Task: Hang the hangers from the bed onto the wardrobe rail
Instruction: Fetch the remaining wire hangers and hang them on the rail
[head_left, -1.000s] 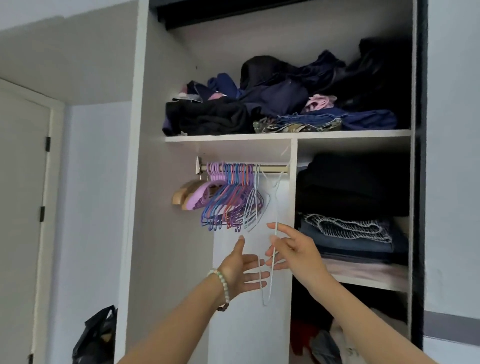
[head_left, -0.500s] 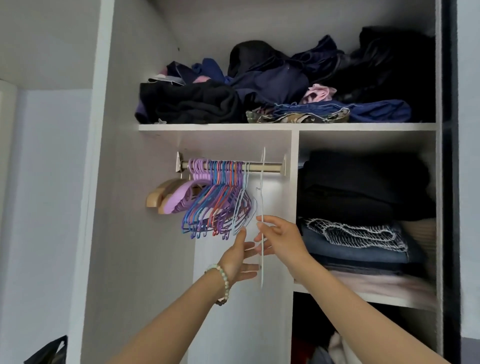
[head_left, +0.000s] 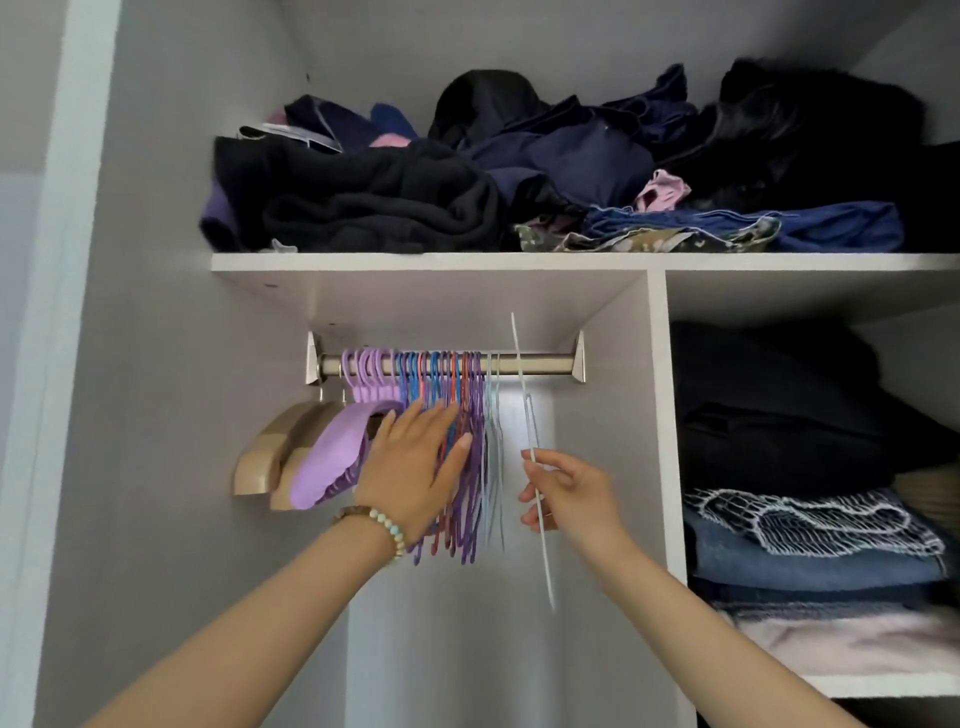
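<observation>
1. The white hanger (head_left: 528, 421) is seen edge-on as a thin line crossing the wardrobe rail (head_left: 545, 362). Its top stands above the rail, and I cannot tell whether the hook has caught it. Its lower tip is blurred.
2. The right hand (head_left: 571, 493), below the rail, has its grip pinched on the white hanger's lower part.
3. The left hand (head_left: 415, 467) has a wide, flat grip and presses on the coloured hangers (head_left: 457, 384) on the rail's left half, hiding their middles.
4. The top shelf (head_left: 467, 261) above the rail carries a heap of dark clothes (head_left: 571, 156). Right of the rail, past the divider panel (head_left: 658, 441), lie folded clothes (head_left: 805, 530).
5. A bare stretch of rail runs from the white hanger to the rail's right end.
</observation>
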